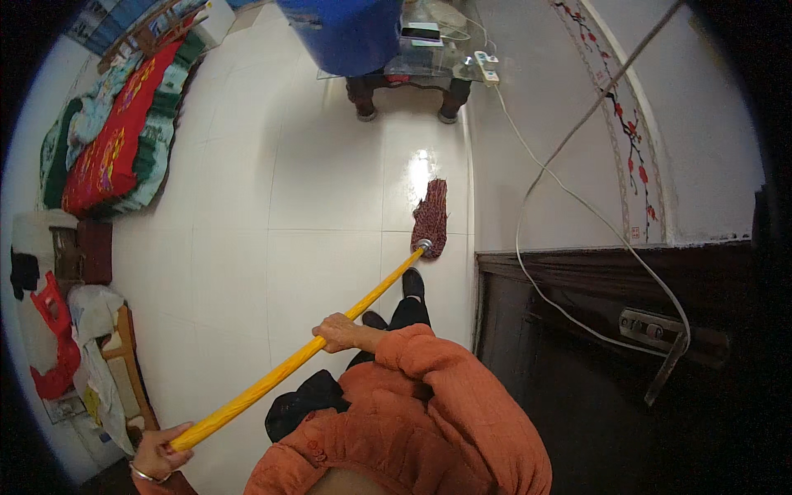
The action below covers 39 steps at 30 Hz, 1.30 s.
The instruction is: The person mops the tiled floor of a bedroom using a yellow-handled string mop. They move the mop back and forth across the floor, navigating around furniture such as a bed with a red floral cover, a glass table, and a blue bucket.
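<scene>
A mop with a long yellow handle (pixel 262 384) slants from the lower left up toward the right. Its dark reddish-brown head (pixel 431 216) lies on the pale tiled floor, close to the right wall and just beyond my feet. My left hand (pixel 159 452), with a bracelet at the wrist, is closed around the top end of the handle. Farther down the handle, my right hand (pixel 337 332) grips it in front of my body. Both of my sleeves are orange.
A dark-legged glass table (pixel 425 70) with a blue bucket (pixel 346 37) stands ahead. A power strip (pixel 487 68) and white cable hang near the right wall. The dark door (pixel 569 388) is at right. A bed with red bedding (pixel 124 132) and a wooden chair (pixel 132 363) line the left.
</scene>
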Each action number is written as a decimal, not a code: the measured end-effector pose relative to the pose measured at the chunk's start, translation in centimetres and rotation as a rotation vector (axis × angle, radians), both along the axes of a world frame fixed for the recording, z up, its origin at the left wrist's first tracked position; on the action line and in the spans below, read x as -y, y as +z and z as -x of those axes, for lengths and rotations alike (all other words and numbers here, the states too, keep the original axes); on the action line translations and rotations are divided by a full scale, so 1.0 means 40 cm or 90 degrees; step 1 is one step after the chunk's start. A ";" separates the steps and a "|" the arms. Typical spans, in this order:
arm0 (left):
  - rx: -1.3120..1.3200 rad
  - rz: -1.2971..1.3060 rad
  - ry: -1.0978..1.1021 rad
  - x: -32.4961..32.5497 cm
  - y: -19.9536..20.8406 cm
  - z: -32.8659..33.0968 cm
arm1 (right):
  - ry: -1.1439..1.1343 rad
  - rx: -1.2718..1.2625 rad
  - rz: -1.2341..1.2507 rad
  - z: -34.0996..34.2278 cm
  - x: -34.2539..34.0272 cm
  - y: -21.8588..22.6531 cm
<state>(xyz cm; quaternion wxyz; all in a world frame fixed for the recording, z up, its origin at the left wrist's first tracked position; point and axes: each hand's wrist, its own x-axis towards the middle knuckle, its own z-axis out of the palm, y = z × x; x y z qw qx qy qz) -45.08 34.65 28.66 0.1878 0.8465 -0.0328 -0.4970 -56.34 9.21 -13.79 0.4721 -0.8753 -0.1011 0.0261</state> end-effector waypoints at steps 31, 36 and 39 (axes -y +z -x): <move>0.393 0.047 -0.661 0.442 -0.345 -0.043 | -0.398 0.019 0.408 -0.077 0.509 -0.225; 0.432 0.027 -0.459 0.171 -0.282 -0.056 | -0.140 -0.055 0.229 -0.109 0.244 -0.150; 0.478 -0.019 -0.311 0.032 -0.260 -0.044 | -0.054 -0.060 0.186 -0.153 0.101 -0.111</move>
